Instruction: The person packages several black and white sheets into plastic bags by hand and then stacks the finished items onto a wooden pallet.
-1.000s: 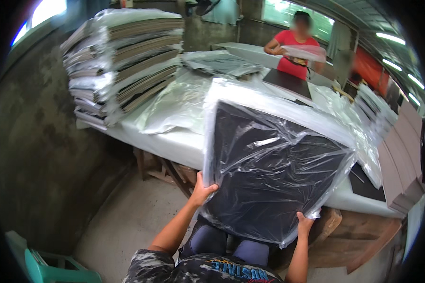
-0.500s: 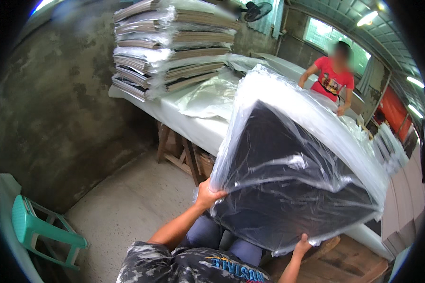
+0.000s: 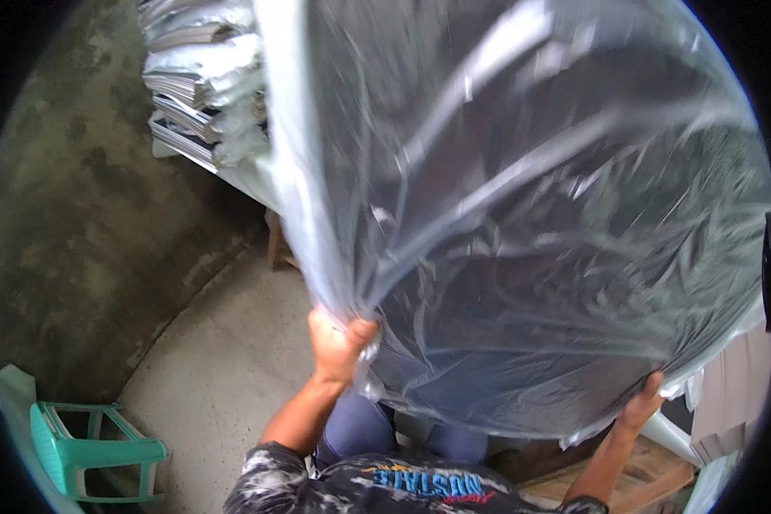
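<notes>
A large dark flat panel in a clear plastic bag is raised in front of me and fills much of the view. My left hand is closed round gathered plastic at the bag's lower left corner. At the lower right edge, my right hand grips the bag with its thumb on the near face; its other fingers are behind. Creases in the plastic run from my left hand toward the upper right. What lies behind the panel is hidden.
Plastic-wrapped sheets are stacked at the upper left, on a white-covered table. A turquoise plastic stool stands lower left, near a stained concrete wall. Greyish-brown boards and a wooden surface are at lower right.
The bagged panel has risen and come nearer, its face turned toward me, covering the table and co-worker. My left hand moved slightly left, gathering plastic; my right hand moved right and up.
</notes>
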The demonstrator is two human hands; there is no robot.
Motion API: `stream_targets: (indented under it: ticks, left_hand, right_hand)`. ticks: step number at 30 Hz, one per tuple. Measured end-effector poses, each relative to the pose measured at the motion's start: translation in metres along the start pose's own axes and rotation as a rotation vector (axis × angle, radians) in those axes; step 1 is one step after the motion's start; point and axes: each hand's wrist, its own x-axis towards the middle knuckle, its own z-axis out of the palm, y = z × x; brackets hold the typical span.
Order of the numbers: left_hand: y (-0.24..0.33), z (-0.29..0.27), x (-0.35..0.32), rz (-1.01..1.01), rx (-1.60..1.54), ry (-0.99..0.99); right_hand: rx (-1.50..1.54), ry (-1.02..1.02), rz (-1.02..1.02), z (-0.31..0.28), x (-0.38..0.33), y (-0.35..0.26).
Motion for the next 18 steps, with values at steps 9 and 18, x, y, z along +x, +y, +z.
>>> stream_targets:
  ticks: [9,18]
  left_hand:
    - [0.046,0.051,0.132,0.427,-0.065,-0.107]
    - [0.005,0.132,0.186,0.512,-0.012,-0.124]
  right_hand:
    - [-0.256,0.146,-0.279,0.0,0.167,-0.119]
    - [-0.095,0.141,-0.155,0.079,0.193,-0.078]
